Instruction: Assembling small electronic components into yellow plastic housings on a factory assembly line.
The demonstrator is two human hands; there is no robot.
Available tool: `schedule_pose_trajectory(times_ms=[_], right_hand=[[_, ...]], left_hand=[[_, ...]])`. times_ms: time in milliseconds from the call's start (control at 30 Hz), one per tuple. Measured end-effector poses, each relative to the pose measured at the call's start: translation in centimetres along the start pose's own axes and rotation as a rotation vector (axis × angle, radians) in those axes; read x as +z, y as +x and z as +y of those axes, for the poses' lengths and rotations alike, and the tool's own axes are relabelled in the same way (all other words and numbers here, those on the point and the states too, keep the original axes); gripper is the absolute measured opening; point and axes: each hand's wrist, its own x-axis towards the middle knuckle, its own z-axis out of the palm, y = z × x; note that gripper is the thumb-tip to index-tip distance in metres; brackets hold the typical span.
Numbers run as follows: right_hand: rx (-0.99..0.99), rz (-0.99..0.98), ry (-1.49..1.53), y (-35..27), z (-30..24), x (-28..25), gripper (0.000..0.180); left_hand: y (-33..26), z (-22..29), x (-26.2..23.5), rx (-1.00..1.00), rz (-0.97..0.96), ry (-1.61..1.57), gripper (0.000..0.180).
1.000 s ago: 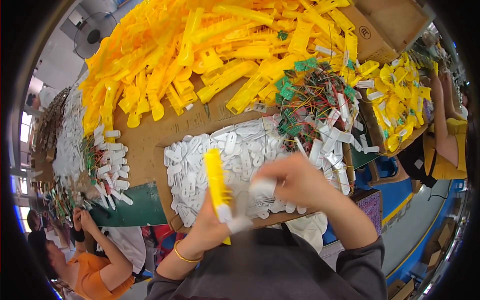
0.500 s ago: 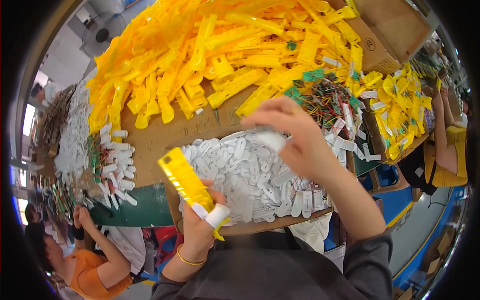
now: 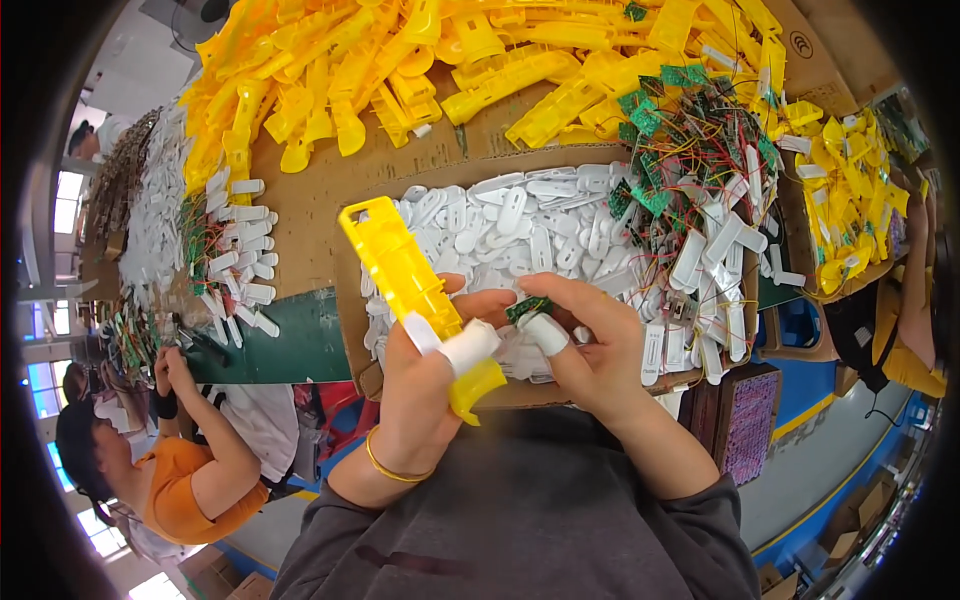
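Observation:
My left hand (image 3: 425,385) is closed around a long yellow plastic housing (image 3: 400,270), its ribbed hollow side showing. A white cover wraps the thumb, and another white patch shows at a finger against the housing. Beside it, my right hand (image 3: 600,350) pinches a small green circuit board (image 3: 528,310) between its fingertips and white-covered thumb. The board is close to the left fingertips; whether they touch it I cannot tell. Below both hands lies a cardboard box (image 3: 368,380) full of white plastic covers (image 3: 512,212).
Yellow housings (image 3: 330,60) are heaped at the far side. Green boards with tangled wires (image 3: 690,130) lie on the box's right part. A co-worker in orange (image 3: 190,475) sits at left, another in yellow (image 3: 915,345) at right. White parts (image 3: 245,255) lie on the left.
My right hand has come down and left to beside my left hand, and a green circuit board now shows in its fingers. The left hand still holds the yellow housing. The view has shifted.

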Motion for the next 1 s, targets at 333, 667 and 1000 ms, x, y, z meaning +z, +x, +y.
schedule_pose_trajectory(times_ms=[333,667,1000], right_hand=[[0.028,-0.028,-0.116,-0.6,-0.8,-0.2,0.034],[-0.332,-0.07,-0.305,0.3,-1.4,-1.8,0.036],[-0.318,-0.031,-0.257,0.0,-1.2,0.2,0.035]], left_hand=[[0.9,-2.1,-0.8,-0.086,0.088,0.045,0.046],[1.9,-1.8,-2.0,-0.194,-0.024,-0.203,0.062],[0.9,-3.3,-2.2,-0.309,-0.141,-0.206,0.064]])
